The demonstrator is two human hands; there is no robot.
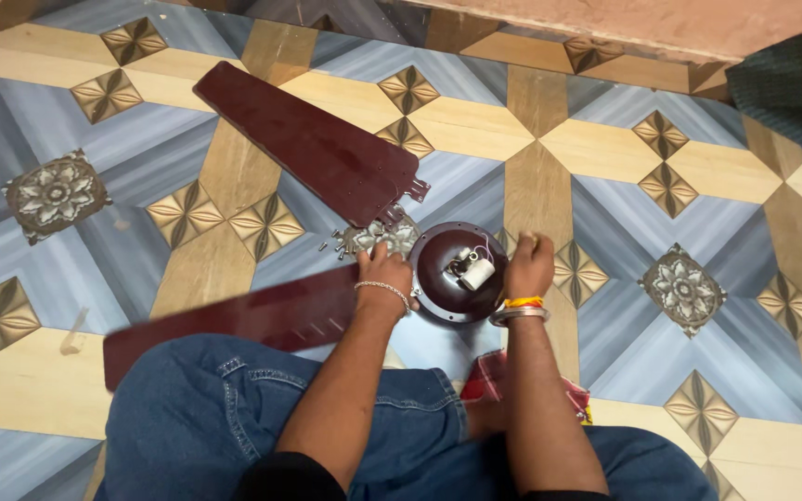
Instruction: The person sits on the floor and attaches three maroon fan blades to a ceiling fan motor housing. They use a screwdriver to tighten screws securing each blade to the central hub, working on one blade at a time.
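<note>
The fan motor housing (458, 272) is set flat on the patterned tile floor (605, 148), directly in front of the seated person's knees. It is a round, dark maroon disc with its open face turned upward; being circular, no long axis can be given for it. A small white cylindrical capacitor (477, 272) with thin wires is seen lying near its centre.

The housing is gripped at its left rim by the left hand (385, 272), whose fingers are curled closed over the edge. The right rim is met by the right hand (529, 264), closed into a loose fist; what it grips, if anything, cannot be told.

A blurred maroon blade (234, 320) is extended from the housing's left side toward the lower left, its long axis nearly horizontal. A second blade (313, 144) is laid apart, its long axis running from upper left to lower right, its bracket end nearest the housing. Small loose screws (341, 246) are scattered just beside the left hand.
</note>
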